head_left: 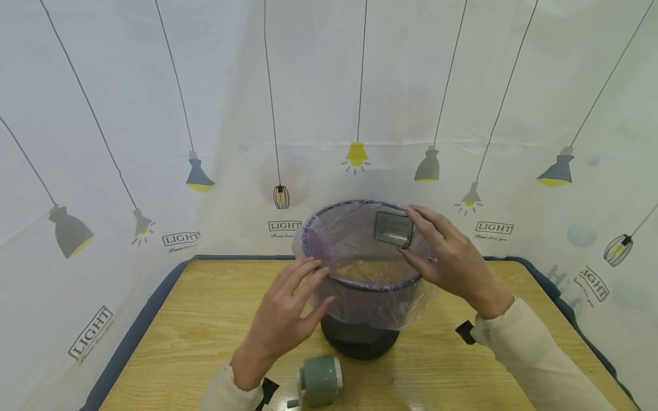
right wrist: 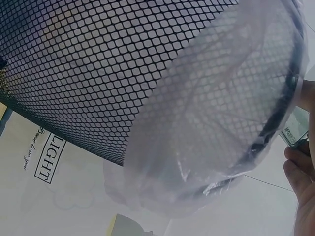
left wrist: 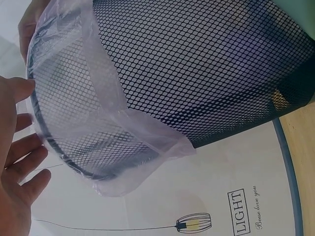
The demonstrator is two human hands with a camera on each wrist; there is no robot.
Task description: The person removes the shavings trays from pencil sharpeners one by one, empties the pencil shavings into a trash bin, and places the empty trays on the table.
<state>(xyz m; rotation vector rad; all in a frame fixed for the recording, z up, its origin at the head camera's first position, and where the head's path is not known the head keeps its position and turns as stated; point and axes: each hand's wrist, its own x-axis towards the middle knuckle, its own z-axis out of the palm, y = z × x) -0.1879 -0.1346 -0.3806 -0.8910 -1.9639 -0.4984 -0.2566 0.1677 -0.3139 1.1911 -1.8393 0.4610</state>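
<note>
A black mesh wastebasket stands upright on the table, lined with a translucent purple plastic bag folded over its rim. My right hand pinches a small clear grey plastic drawer between thumb and fingers, tilted over the basket's mouth. Part of that drawer also shows beyond the rim in the right wrist view. At the near left of the rim, my left hand has its fingers extended, fingertips right at the bag's edge. A green and white hand-crank pencil sharpener lies on the table near my left wrist.
The wood-grain table has a dark blue edging. White sheeting printed with hanging lamps rises behind and at both sides, close behind the basket. Inside the bag, brownish tones show at the bottom.
</note>
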